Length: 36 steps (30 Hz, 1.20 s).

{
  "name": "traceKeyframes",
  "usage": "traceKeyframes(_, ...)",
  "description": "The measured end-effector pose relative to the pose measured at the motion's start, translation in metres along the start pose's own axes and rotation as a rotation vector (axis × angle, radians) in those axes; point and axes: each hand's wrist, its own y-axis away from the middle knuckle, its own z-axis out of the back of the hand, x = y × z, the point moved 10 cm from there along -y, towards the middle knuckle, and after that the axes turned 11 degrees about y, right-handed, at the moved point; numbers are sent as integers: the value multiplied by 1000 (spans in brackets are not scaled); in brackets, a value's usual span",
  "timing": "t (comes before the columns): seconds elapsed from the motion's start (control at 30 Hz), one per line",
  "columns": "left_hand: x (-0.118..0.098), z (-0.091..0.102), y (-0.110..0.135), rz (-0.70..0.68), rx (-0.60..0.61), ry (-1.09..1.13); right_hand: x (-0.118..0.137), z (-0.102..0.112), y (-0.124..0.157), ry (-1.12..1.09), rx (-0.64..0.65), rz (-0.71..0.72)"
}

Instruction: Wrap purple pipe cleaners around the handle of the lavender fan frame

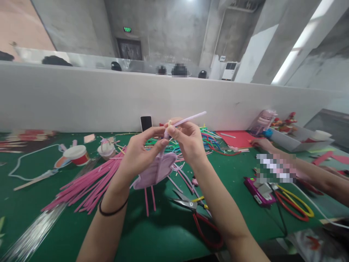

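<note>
Both my hands are raised over the green table, fingertips close together. My left hand [145, 149] pinches the top of a pale purple pipe-cleaner piece [156, 171], whose broad ribbed body hangs below with two pink stems pointing down. My right hand [188, 136] is closed on a light lilac pipe cleaner [193, 117], its free end sticking out up and to the right. A small cream-coloured tip shows between the fingers. Where exactly the strand joins the piece is hidden by my fingers. Red-handled scissors [195, 205] lie partly open on the table below my right hand.
Pink pipe cleaners [89, 182] spread to the left, beside a paper cup [76, 155]. Multicoloured pipe cleaners [209, 140] lie behind my hands. At right are a purple power strip [259, 191], another person's hand [263, 145], red paper [234, 138] and a white box [294, 140].
</note>
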Motion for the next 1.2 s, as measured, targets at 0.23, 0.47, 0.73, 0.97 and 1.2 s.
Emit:
traceKeyframes(0.23, -20, 11, 8, -40, -183, -185, 1, 0, -7, 9, -21, 7)
traceKeyframes(0.47, -19, 11, 17, -48, -323, -134, -6, -7, -3, -22, -20, -56)
traceKeyframes(0.73, -19, 9, 17, -61, -332, -122, -12, 0, 0, 8, -116, -91)
traceKeyframes(0.97, -6, 6, 12, -12, -214, 28, -11, -3, -1, 12, -54, -99)
traceKeyframes(1.2, 7, 3, 6, 61, -174, 172, -8, -1, -6, 95, -39, -84)
